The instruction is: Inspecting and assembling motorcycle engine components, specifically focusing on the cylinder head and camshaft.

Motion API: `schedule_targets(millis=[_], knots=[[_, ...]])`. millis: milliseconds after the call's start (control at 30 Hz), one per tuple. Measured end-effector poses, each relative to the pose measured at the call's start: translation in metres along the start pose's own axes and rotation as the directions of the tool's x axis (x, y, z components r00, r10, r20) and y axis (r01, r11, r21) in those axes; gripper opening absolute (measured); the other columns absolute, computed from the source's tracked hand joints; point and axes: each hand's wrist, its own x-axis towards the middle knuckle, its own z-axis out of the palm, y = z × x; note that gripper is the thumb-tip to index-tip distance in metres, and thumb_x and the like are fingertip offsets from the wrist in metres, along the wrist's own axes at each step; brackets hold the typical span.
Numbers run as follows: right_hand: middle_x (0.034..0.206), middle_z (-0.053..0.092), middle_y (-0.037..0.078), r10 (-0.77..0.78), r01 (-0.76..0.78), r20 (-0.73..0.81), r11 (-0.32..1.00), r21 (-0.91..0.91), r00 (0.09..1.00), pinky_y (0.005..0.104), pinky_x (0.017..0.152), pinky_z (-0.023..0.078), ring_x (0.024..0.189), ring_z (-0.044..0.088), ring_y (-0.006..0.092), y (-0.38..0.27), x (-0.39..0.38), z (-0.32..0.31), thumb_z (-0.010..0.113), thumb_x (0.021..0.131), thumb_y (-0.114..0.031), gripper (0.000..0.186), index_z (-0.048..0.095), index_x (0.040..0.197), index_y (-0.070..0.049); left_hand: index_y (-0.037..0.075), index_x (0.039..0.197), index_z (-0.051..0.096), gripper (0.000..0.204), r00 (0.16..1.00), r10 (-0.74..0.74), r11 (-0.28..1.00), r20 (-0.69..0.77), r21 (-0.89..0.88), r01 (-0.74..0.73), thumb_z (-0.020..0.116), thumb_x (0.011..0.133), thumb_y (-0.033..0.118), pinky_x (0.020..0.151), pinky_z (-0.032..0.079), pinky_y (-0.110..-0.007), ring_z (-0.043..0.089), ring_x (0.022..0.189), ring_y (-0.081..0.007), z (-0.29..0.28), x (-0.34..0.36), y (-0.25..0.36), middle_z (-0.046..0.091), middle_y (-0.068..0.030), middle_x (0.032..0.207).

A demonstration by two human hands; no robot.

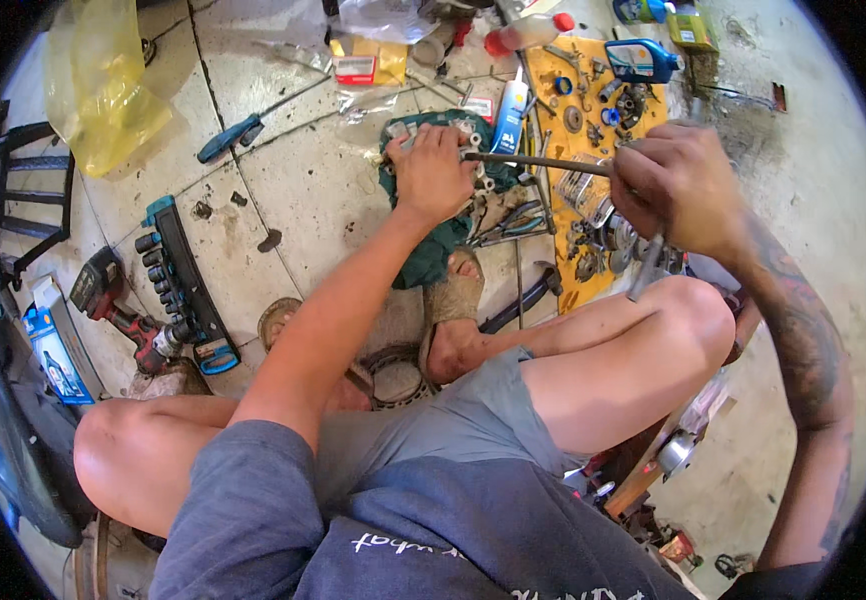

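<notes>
My left hand lies over a grey metal engine part, fingers curled down onto it. That part rests on a dark green cloth on the floor in front of me, mostly covered by the hand. My right hand is closed in a fist around a T-handle wrench. The wrench's long shaft runs leftward to the engine part beside my left fingers, and a length of metal shows below the fist. Whatever its tip meets is hidden. Several pliers lie just right of the cloth.
On the right, a yellow sheet holds several small metal parts. A white-and-blue tube stands behind the cloth. A hammer lies near my foot. Leftward are a screwdriver, a socket set, a cordless drill and a yellow plastic bag.
</notes>
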Motion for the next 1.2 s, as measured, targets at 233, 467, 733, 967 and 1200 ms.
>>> schedule_targets(millis=[233,467,733,967,1200], knots=[[0.070,0.065,0.008,-0.105,0.105,0.057,0.994,-0.003,0.993,0.0450,0.065,0.054,0.071,0.067,0.0296,0.000,0.001,0.009,0.069,0.082,-0.021,0.015,0.061,0.076,-0.010,0.012,0.111,0.064,0.038,0.997,0.016,1.000,0.081,-0.010,-0.016,0.078,0.083,0.033,0.104,0.032,-0.053,0.060,0.115,-0.0286,-0.004,-0.001,-0.008,0.066,-0.0090,0.112],[0.069,0.059,0.000,-0.184,0.186,-0.064,0.982,0.022,0.981,0.0394,0.070,0.052,0.072,0.064,0.0234,-0.022,-0.050,0.023,0.068,0.086,-0.025,0.018,0.059,0.078,-0.013,0.012,0.120,0.061,0.044,0.997,0.023,1.000,0.078,-0.006,-0.023,0.077,0.083,0.028,0.108,0.029,-0.053,0.058,0.120,-0.0285,-0.016,-0.002,-0.005,0.066,-0.0075,0.116],[0.063,0.048,0.000,-0.228,0.289,-0.519,0.956,0.039,0.824,0.0386,0.066,0.044,0.067,0.053,0.0204,0.007,-0.041,0.027,0.079,0.085,-0.027,0.032,0.056,0.068,-0.013,0.013,0.124,0.061,0.049,0.997,-0.055,0.998,0.053,0.017,0.054,0.081,0.082,0.030,0.110,0.027,-0.049,0.058,0.121,-0.0258,-0.008,-0.002,0.000,0.067,-0.0031,0.119],[0.061,0.052,0.011,0.236,-0.091,-0.427,0.938,0.334,0.873,0.0425,0.061,0.045,0.060,0.054,0.0335,0.047,-0.060,0.017,0.078,0.086,-0.020,0.032,0.057,0.067,-0.006,0.015,0.142,0.051,0.075,0.989,-0.045,0.999,0.139,0.006,0.044,0.084,0.078,0.036,0.115,0.025,-0.054,0.050,0.133,-0.0285,-0.019,0.004,0.001,0.057,-0.0057,0.138],[0.092,0.077,0.018,0.216,-0.418,0.548,0.866,0.274,0.808,0.0469,0.069,0.062,0.084,0.077,0.0337,-0.022,-0.059,0.250,0.072,0.077,-0.011,0.014,0.078,0.087,-0.004,0.031,0.165,0.025,0.114,0.505,0.405,0.617,0.762,0.180,-0.766,0.088,0.069,0.027,0.126,0.019,-0.058,0.026,0.157,-0.0303,-0.069,0.039,-0.012,0.029,-0.0059,0.169]])
